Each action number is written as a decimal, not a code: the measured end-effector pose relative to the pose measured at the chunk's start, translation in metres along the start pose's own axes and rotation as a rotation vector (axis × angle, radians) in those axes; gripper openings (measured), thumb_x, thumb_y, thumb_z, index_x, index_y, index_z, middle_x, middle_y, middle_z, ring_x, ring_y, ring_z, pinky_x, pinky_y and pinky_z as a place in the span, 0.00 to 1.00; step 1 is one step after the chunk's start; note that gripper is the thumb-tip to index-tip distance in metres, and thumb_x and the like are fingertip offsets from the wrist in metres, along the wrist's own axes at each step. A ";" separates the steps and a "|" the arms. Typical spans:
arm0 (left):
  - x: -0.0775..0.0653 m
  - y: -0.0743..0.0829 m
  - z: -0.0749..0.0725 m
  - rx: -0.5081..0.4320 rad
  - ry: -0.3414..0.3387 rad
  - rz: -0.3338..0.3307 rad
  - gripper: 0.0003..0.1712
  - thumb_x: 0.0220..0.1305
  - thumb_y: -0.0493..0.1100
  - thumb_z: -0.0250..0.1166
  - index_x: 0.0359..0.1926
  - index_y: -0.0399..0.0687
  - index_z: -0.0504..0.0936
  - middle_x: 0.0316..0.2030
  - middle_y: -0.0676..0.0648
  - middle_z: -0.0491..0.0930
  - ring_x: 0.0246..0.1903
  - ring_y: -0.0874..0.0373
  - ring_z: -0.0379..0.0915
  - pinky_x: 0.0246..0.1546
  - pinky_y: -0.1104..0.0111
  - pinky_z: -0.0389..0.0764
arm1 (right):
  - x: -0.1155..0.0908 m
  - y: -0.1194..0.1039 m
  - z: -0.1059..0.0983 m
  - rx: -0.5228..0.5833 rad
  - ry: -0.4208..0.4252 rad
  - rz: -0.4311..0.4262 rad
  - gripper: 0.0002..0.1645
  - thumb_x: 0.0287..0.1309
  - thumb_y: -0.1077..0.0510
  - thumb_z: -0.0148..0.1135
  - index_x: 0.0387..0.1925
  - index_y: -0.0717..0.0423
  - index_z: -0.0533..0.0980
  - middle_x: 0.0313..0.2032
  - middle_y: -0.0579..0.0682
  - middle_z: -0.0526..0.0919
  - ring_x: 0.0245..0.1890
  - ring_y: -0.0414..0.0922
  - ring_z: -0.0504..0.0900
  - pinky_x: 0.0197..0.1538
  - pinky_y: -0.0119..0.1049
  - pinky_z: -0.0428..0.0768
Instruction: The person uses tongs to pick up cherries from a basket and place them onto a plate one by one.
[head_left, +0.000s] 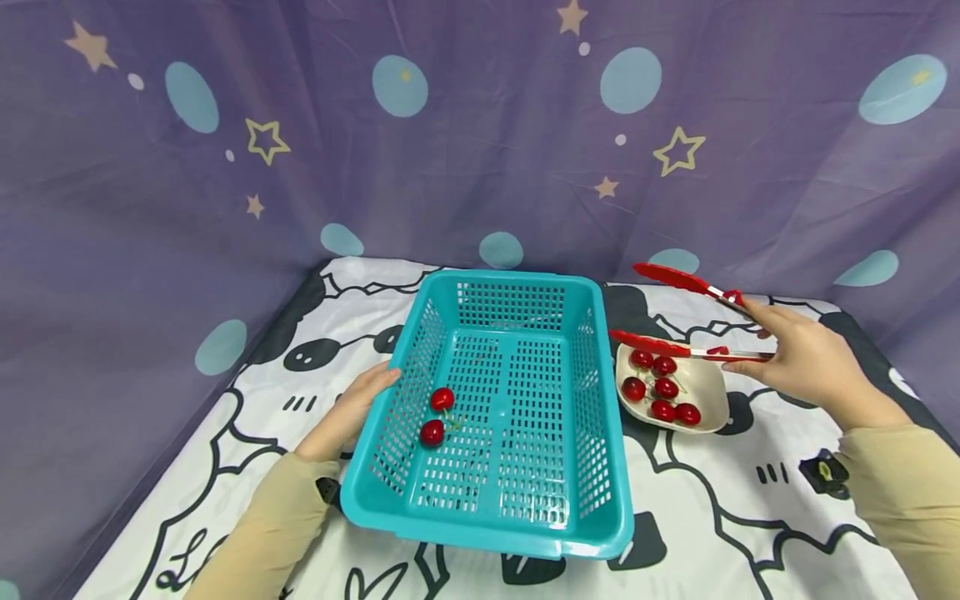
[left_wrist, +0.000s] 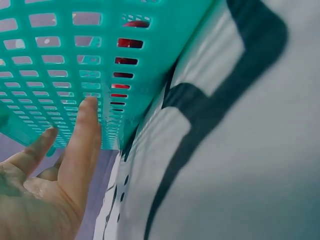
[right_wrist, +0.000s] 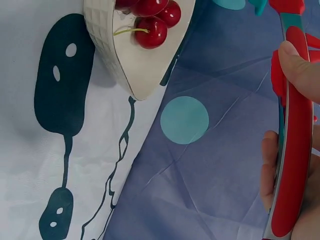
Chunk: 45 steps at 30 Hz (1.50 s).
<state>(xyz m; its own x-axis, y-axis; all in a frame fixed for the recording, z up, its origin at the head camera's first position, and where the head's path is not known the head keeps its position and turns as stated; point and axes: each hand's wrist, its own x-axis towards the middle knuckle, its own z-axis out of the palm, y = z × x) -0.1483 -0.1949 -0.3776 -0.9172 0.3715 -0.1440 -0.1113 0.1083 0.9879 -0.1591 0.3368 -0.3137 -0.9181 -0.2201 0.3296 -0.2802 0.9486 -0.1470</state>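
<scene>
My right hand (head_left: 813,362) grips a pair of red-tipped tongs (head_left: 731,353), its thumb along one red-padded arm (right_wrist: 297,135) in the right wrist view. The tongs' two red tips are spread apart with nothing between them, the lower one overlapping the far edge of a cream bowl (head_left: 712,396) in the head view. Several red cherries (head_left: 665,388) lie in that bowl. At the left wall of a turquoise basket (head_left: 498,542), my left hand (head_left: 348,417) rests its extended fingers against the perforated side (left_wrist: 55,72). Two cherries (head_left: 432,432) sit inside the basket, left of its middle.
A white cloth (head_left: 712,542) with black cartoon drawings covers the table under the basket and bowl. Behind it hangs a purple curtain (head_left: 480,167) with stars and blue ovals, which also runs along the left side. The bowl stands close by the basket's right wall.
</scene>
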 end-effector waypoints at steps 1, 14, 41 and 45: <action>0.000 0.000 0.001 -0.002 -0.004 0.006 0.36 0.72 0.54 0.42 0.71 0.38 0.47 0.61 0.24 0.60 0.54 0.38 0.70 0.49 0.51 0.79 | 0.000 0.000 -0.001 0.001 0.002 0.005 0.55 0.34 0.46 0.76 0.64 0.60 0.63 0.38 0.62 0.79 0.29 0.52 0.78 0.24 0.48 0.74; 0.003 -0.001 0.003 0.000 0.001 0.012 0.36 0.71 0.53 0.45 0.70 0.37 0.48 0.59 0.24 0.63 0.49 0.46 0.76 0.47 0.52 0.81 | 0.012 -0.021 -0.017 0.010 0.010 -0.015 0.55 0.35 0.45 0.76 0.66 0.57 0.62 0.42 0.59 0.79 0.25 0.47 0.77 0.25 0.46 0.73; 0.003 0.002 0.001 0.018 0.000 0.013 0.35 0.71 0.52 0.44 0.70 0.35 0.49 0.58 0.23 0.64 0.48 0.46 0.77 0.45 0.52 0.81 | 0.073 -0.196 -0.017 -0.120 -0.237 -0.379 0.51 0.36 0.38 0.73 0.62 0.55 0.68 0.47 0.52 0.81 0.42 0.50 0.81 0.36 0.46 0.81; 0.003 0.002 0.002 0.002 0.001 0.007 0.35 0.71 0.52 0.44 0.70 0.35 0.49 0.59 0.23 0.62 0.51 0.41 0.74 0.47 0.51 0.80 | 0.077 -0.210 -0.008 -0.172 -0.278 -0.398 0.51 0.37 0.36 0.72 0.63 0.54 0.68 0.47 0.51 0.81 0.42 0.48 0.81 0.36 0.45 0.82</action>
<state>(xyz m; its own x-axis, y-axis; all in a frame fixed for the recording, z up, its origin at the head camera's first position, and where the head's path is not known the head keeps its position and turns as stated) -0.1509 -0.1920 -0.3762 -0.9183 0.3715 -0.1370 -0.1039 0.1077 0.9887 -0.1686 0.1223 -0.2501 -0.7961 -0.6017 0.0651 -0.5944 0.7976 0.1027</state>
